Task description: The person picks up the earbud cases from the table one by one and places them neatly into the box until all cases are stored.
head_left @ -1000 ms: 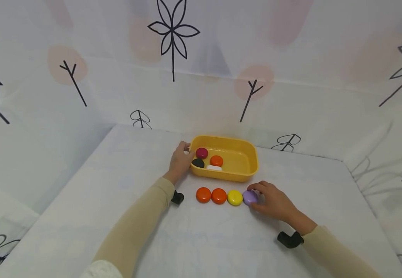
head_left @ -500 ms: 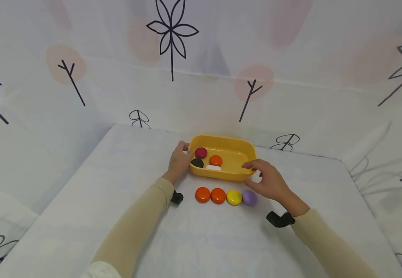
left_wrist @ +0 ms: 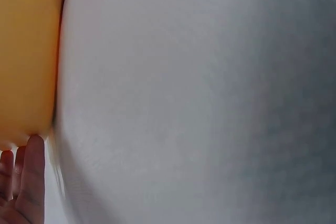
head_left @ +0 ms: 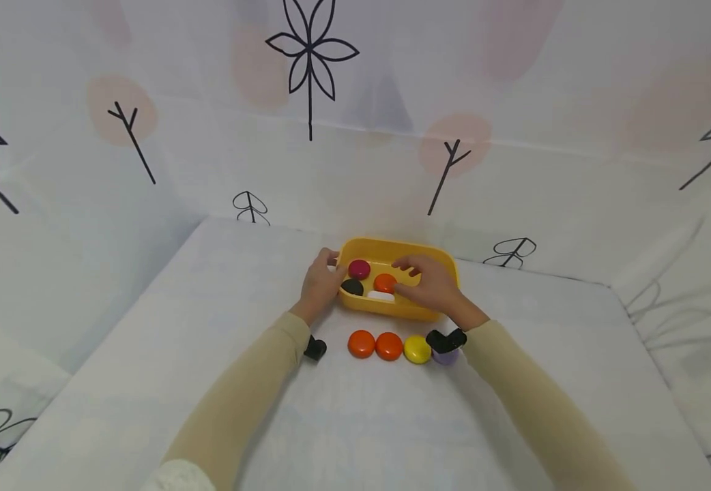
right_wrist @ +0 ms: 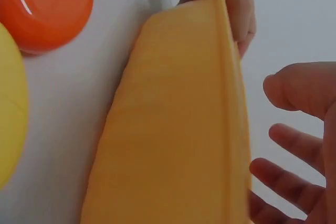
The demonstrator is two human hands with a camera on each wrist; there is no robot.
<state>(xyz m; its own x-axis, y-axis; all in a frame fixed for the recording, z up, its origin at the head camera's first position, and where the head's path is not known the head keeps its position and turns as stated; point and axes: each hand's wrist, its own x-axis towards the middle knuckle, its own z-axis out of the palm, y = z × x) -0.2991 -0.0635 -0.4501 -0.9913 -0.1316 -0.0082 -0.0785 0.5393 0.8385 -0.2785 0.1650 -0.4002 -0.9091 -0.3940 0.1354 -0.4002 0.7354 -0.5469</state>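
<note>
A yellow tray [head_left: 386, 309] stands at the back of the table. My left hand [head_left: 317, 285] holds its left end, with fingers against the outer wall in the left wrist view. Inside lie a crimson disc [head_left: 359, 269], a black disc [head_left: 352, 287], a white disc [head_left: 381, 296] and an orange disc [head_left: 384, 282]. My right hand [head_left: 432, 285] reaches over the tray, thumb and fingers spread apart near the orange disc, holding nothing. In the right wrist view its fingers [right_wrist: 289, 182] show beyond the tray's rim.
In front of the tray runs a row of rounded discs: two orange discs [head_left: 375, 345], a yellow disc [head_left: 417, 349] and a purple disc [head_left: 445, 357], partly covered by the black right wrist camera [head_left: 446, 340]. A white patterned cloth [head_left: 368, 164] hangs behind.
My right hand has let go of the purple disc at the row's end and moved up and left over the tray. The left hand has stayed at the tray's left end.
</note>
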